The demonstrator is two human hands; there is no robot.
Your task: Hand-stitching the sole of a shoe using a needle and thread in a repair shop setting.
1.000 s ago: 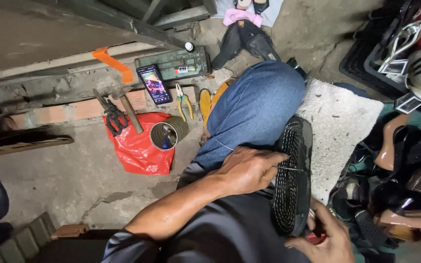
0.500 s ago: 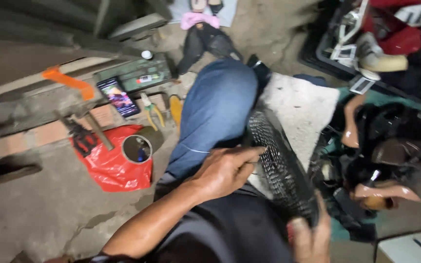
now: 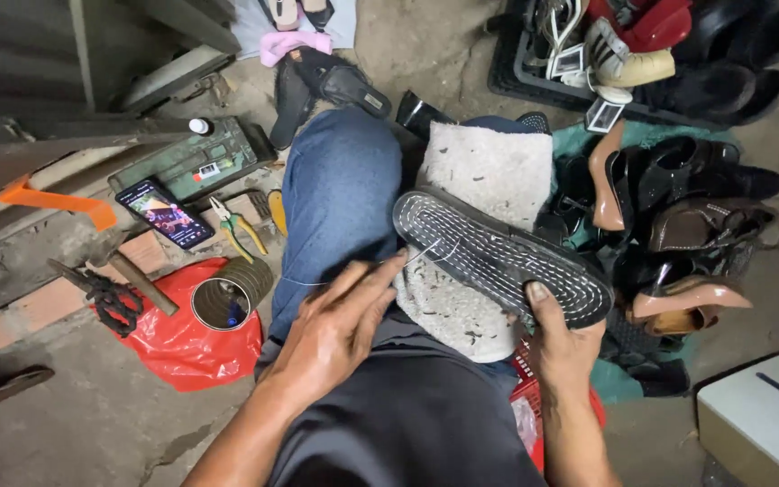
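Stitching a shoe sole across our lap.
Our left hand (image 3: 335, 329) pinched what seemed a needle with thin thread (image 3: 426, 254); the flat black shoe sole (image 3: 498, 257), probably light and bendy, lay on a grey cloth (image 3: 489, 162), our right hand (image 3: 561, 347) clamping its edge.

A black shoe sole (image 3: 502, 259), ringed with rows of white stitching, lies on a speckled grey-white cloth (image 3: 489, 171) over blue jeans (image 3: 340, 194). At nine o'clock, a red plastic bag (image 3: 182, 347); at ten o'clock, an orange strip (image 3: 56, 200); at twelve o'clock, a pink sandal (image 3: 295, 43).
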